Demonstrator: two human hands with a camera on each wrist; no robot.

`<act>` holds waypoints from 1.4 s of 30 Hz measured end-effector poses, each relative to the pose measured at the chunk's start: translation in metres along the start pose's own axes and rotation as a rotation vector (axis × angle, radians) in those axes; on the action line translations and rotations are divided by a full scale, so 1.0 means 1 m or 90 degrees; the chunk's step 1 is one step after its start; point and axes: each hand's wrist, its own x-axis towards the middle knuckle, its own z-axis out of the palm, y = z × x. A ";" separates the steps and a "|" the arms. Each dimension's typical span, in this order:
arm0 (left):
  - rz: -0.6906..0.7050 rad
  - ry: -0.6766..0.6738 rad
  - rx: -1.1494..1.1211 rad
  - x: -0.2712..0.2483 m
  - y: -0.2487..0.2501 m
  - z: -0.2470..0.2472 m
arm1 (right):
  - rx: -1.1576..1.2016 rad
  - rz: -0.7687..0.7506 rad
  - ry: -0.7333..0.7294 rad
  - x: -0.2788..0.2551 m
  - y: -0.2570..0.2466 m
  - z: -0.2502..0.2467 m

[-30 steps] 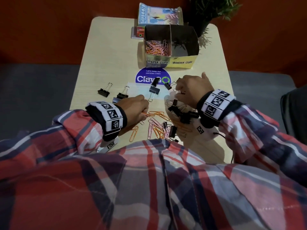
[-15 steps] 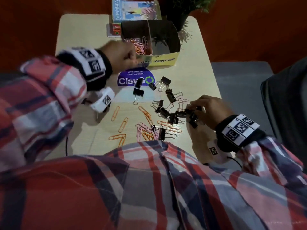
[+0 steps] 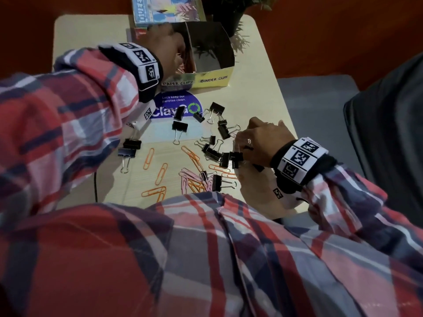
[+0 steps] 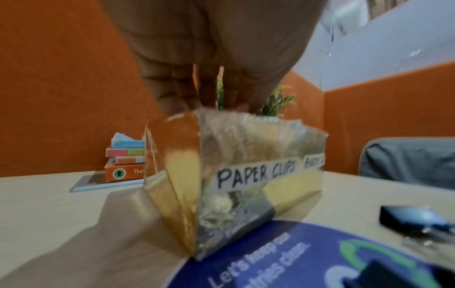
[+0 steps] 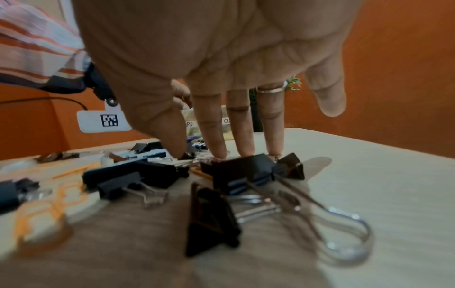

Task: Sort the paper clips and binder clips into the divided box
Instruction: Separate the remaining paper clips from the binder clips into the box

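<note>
The divided box [image 3: 229,53] stands at the table's far side, labelled PAPER CLIPS on the left and BINDER CLIPS on the right. My left hand [image 3: 167,43] reaches down into the left compartment, where pink and orange paper clips [image 3: 180,67] lie. In the left wrist view its fingers [image 4: 177,87] point down behind the box's rim [image 4: 246,124] and no clip shows in them. My right hand [image 3: 242,143] rests straight fingertips [image 5: 218,154] on a cluster of black binder clips [image 3: 215,154] [image 5: 243,171]. Loose orange and pink paper clips [image 3: 162,172] lie near the front edge.
A stack of books [image 3: 164,12] and a potted plant [image 3: 229,17] stand behind the box. A blue round sticker [image 3: 176,104] lies in front of it. More binder clips [image 3: 129,147] lie at the left. A grey seat [image 3: 320,99] is beyond the right table edge.
My left hand left the paper clip pile, rose and travelled to the box, and now dips into the left compartment. My right hand drew back from the far clips to the nearer binder clip cluster.
</note>
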 end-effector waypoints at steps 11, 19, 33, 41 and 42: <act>-0.027 -0.084 -0.104 -0.118 -0.010 -0.008 | -0.003 -0.014 0.040 0.000 -0.002 0.006; -0.040 -0.413 0.028 -0.217 0.000 0.001 | -0.064 0.000 0.074 0.009 -0.001 0.022; -0.021 -0.316 -0.008 -0.211 0.061 0.028 | -0.307 -0.071 0.095 0.015 -0.020 0.004; -0.017 -0.242 -0.088 -0.212 0.071 0.033 | -0.288 -0.100 0.082 0.025 -0.027 -0.013; -0.008 -0.233 -0.099 -0.210 0.071 0.033 | -0.278 -0.098 0.088 0.027 -0.028 -0.016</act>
